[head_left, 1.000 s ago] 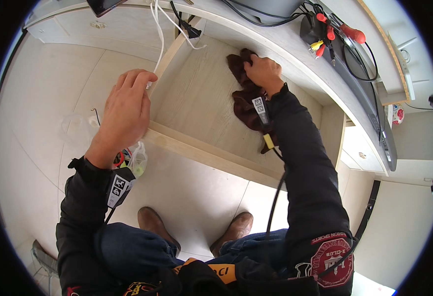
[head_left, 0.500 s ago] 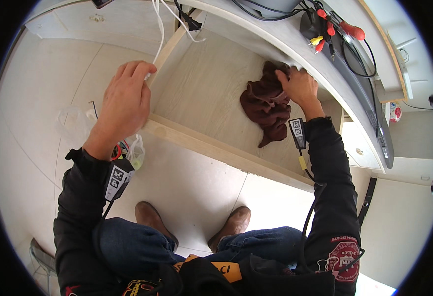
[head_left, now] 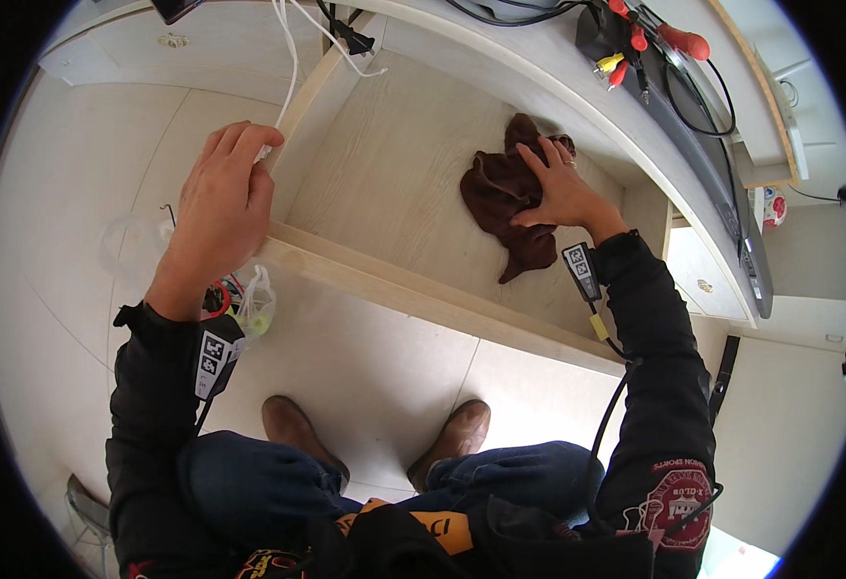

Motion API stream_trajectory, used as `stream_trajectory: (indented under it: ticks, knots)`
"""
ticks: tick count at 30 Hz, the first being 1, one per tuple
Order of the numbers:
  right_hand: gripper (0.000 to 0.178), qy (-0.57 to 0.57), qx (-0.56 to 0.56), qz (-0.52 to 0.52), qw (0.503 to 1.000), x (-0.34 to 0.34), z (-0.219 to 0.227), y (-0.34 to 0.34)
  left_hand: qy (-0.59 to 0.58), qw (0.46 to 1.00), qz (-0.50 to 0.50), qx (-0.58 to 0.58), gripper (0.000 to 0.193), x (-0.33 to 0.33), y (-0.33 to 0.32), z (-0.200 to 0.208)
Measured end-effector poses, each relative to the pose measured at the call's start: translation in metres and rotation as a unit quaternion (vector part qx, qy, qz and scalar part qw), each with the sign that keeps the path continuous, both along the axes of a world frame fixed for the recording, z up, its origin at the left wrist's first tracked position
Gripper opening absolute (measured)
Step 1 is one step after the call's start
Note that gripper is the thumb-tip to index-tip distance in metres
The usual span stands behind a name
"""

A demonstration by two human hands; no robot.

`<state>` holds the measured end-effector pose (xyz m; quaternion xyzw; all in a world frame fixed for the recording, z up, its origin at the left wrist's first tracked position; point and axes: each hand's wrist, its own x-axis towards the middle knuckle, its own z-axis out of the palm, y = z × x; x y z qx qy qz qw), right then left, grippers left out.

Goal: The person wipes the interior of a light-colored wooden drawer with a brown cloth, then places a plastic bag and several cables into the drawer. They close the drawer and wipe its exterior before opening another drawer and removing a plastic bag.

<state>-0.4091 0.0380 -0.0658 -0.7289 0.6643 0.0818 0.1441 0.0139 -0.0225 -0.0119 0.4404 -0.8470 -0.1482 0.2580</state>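
Note:
A crumpled dark brown cloth (head_left: 505, 193) lies in the right part of an open pale wooden drawer (head_left: 394, 145). Over its right side rests my right hand (head_left: 568, 193), thumb and fingers spread apart and touching the fabric. At the drawer's left wall, my left hand (head_left: 220, 198) is closed with a white cable (head_left: 291, 82) between thumb and fingers. The cable runs up from that hand to the far edge; its gripped end is mostly hidden.
Beyond the drawer, a curved desktop carries red and yellow plugs (head_left: 616, 69), a red-handled tool (head_left: 683, 42) and black cables. A black plug (head_left: 355, 41) hangs at the drawer's far left corner. Below my left hand is a clear plastic bag (head_left: 257, 299) with coloured items. My shoes (head_left: 454, 439) stand below the drawer front.
My right hand has shifted from the cloth's far right edge toward its middle, and its fingers have spread. The cloth's folds look flatter. My left hand keeps its hold on the cable.

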Motion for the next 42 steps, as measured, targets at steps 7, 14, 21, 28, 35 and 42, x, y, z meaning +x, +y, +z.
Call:
stream_trajectory:
  ticks: [7, 14, 21, 28, 35, 42]
  knots:
    - [0.078, 0.029, 0.049, 0.012, 0.998, 0.007, 0.006, 0.039, -0.007, 1.0, -0.002, 0.022, 0.031, 0.003, -0.003, -0.002]
    - [0.062, 0.111, 0.066, -0.036, 0.991, -0.026, 0.12, 0.108, -0.019, 1.0, -0.005, 0.008, 0.031, 0.007, -0.007, -0.011]
    - [0.056, 0.211, -0.396, -0.139, 0.883, -0.078, 0.216, 0.256, 0.012, 1.0, -0.015, -0.017, 0.029, 0.005, -0.008, -0.015]
    - [0.052, 0.162, -0.314, -0.329, 0.876, -0.087, 0.196, 0.299, -0.017, 1.0, -0.011, 0.01, 0.034, 0.007, -0.008, -0.015]
    - [0.06, -0.243, -0.293, -0.234, 0.895, -0.017, 0.191, 0.189, -0.026, 0.999, -0.02, 0.017, 0.034, 0.009, -0.01, -0.014]
    - [0.064, -0.208, -0.057, -0.269, 0.939, -0.007, 0.103, 0.1, -0.023, 0.999, -0.017, 0.033, 0.033, 0.01, -0.011, -0.013]
